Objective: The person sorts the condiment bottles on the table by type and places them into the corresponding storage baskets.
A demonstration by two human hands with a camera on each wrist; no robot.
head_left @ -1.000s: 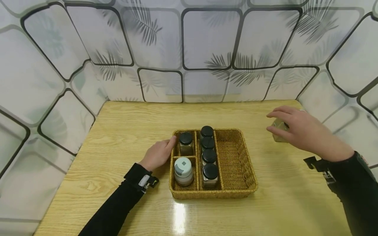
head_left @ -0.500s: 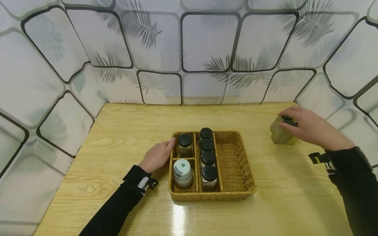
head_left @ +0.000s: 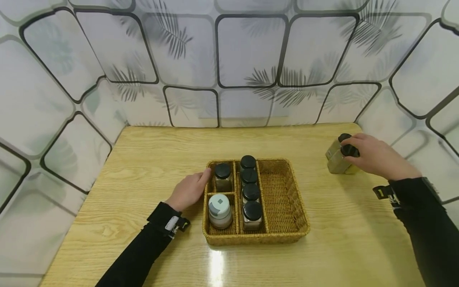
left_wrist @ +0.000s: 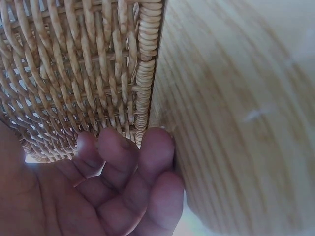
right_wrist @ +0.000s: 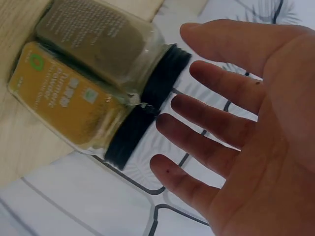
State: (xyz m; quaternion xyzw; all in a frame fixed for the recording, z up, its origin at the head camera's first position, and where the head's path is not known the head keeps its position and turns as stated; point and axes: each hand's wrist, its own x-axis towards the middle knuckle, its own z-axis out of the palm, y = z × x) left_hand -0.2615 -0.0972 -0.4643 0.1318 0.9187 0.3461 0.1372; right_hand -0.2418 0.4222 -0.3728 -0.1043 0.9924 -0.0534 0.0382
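At the right back of the table my right hand (head_left: 376,155) reaches to a pair of square glass jars (head_left: 338,162) with black lids. In the right wrist view the jars stand side by side: a yellow turmeric powder jar (right_wrist: 64,98) and an olive-brown spice jar (right_wrist: 93,42). The fingers are spread and nearly straight, their tips close to the black lids. My left hand (head_left: 188,191) holds the left side of a wicker basket (head_left: 256,239), thumb at the rim. In the left wrist view its curled fingers (left_wrist: 157,152) lie against the basket's outer lower edge.
The basket has compartments: a black-lidded jar (head_left: 223,177) back left, a pale-lidded round jar (head_left: 220,211) front left, and several black-lidded jars (head_left: 252,215) in the middle column. The right compartment (head_left: 281,199) shows bare wicker. A patterned curtain (head_left: 251,52) surrounds the wooden table (head_left: 161,151).
My right hand has moved slightly right and closer in around the jars' lids, which are now more visible. The left hand stays at the basket. The head view has shifted a little.
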